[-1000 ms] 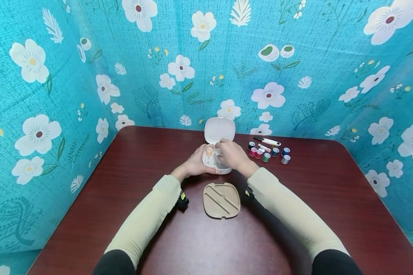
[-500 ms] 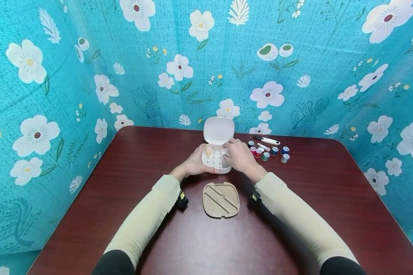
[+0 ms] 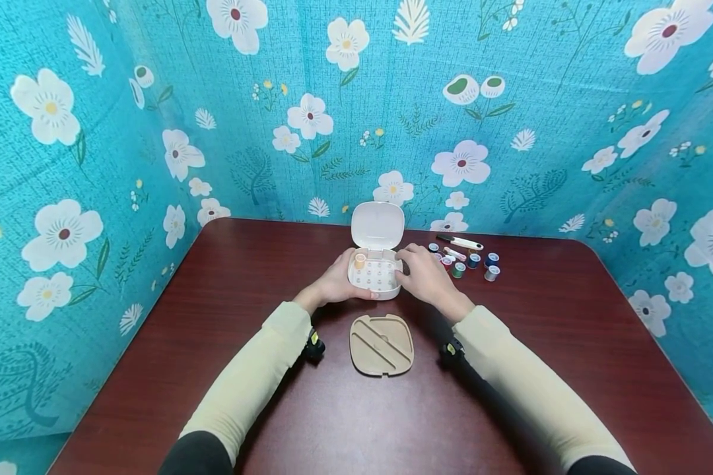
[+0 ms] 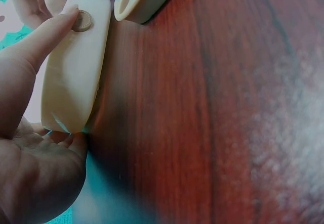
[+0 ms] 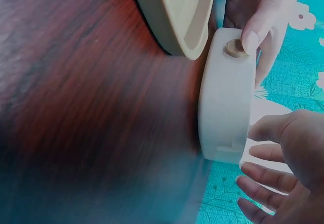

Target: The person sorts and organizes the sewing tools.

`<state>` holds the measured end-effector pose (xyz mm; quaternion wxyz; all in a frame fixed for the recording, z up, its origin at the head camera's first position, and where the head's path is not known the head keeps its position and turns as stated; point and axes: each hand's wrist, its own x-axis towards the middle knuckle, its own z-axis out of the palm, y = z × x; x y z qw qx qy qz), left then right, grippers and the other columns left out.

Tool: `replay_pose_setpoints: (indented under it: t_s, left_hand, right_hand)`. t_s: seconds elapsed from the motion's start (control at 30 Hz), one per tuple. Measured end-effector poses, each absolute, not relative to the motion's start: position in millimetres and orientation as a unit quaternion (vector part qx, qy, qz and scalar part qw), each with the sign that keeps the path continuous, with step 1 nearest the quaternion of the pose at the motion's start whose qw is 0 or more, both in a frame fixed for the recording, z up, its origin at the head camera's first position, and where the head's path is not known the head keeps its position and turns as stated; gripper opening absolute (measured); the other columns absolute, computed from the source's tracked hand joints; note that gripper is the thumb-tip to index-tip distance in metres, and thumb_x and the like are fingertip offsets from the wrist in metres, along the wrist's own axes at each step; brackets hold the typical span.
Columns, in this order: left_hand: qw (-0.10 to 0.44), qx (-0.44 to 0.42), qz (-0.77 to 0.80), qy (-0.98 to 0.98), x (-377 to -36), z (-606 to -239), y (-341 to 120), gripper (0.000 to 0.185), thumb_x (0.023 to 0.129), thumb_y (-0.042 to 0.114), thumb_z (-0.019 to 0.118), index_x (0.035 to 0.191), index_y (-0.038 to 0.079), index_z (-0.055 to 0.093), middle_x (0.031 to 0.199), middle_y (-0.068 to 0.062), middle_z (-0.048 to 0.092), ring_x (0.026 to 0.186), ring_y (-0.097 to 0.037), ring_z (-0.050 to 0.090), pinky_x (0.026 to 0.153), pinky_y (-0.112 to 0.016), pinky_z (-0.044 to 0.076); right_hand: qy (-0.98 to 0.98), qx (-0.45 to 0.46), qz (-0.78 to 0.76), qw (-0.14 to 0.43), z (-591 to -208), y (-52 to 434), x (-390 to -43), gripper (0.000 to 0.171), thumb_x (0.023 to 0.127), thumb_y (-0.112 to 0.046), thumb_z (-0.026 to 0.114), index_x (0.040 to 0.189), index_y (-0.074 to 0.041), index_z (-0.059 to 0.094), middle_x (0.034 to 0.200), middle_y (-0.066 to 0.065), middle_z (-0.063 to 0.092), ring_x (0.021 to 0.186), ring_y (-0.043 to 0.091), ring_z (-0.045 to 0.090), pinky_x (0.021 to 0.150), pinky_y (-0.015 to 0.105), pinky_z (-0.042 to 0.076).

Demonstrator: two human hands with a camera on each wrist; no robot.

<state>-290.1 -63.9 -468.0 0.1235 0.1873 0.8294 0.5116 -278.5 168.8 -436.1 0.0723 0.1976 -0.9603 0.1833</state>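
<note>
From the head view, the left hand (image 3: 337, 282) grips the white box (image 3: 375, 275) (its lid stands open) in the middle of the table (image 3: 214, 316). The right hand (image 3: 423, 274) rests beside the box, fingers loose. Thread spools (image 3: 459, 269) sit just past it. A tan tray (image 3: 382, 344) lies nearer.

From the left wrist, the thumb (image 4: 43, 37) presses the box (image 4: 75, 72).

From the right wrist, the fingers (image 5: 263, 176) are spread near the box (image 5: 227, 97).
</note>
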Motion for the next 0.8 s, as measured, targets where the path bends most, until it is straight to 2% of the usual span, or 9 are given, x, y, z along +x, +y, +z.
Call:
replay_pose_setpoints:
  t_s: [0.3,0.57,0.8]
  left_hand:
    - [0.124,0.19,0.511,0.829,-291.2,-467.2,-64.0,0.106,0.068,0.022,0.098,0.149,0.003,0.032,0.138,-0.017,0.048,0.122,-0.031,0.048,0.112,-0.046,0.034]
    - [0.119,0.187,0.501,0.836,-291.8,-468.8,-63.7,0.108,0.065,0.025,0.099,0.149,0.005,0.034,0.136,-0.016,0.049,0.12,-0.029,0.048,0.11,-0.044,0.036]
    - [0.116,0.187,0.5,0.837,-292.3,-471.0,-63.5,0.11,0.065,0.026,0.1,0.151,0.007,0.034,0.135,-0.015,0.05,0.12,-0.028,0.047,0.11,-0.044,0.036]
  right_hand:
    - [-0.948,0.19,0.251,0.045,-440.8,183.0,-275.1,0.027,0.093,-0.015,0.072,0.114,0.001,0.072,0.112,0.017,0.067,0.103,0.033,0.064,0.093,0.051,0.051]
    - [-0.944,0.2,0.257,0.057,-442.6,194.8,-268.5,0.022,0.093,-0.015,0.074,0.11,-0.001,0.073,0.107,0.016,0.07,0.104,0.034,0.063,0.094,0.052,0.049]
    - [-0.941,0.189,0.277,0.048,-448.1,210.1,-260.6,0.025,0.093,-0.014,0.072,0.113,0.002,0.072,0.108,0.017,0.071,0.104,0.034,0.062,0.092,0.053,0.05]
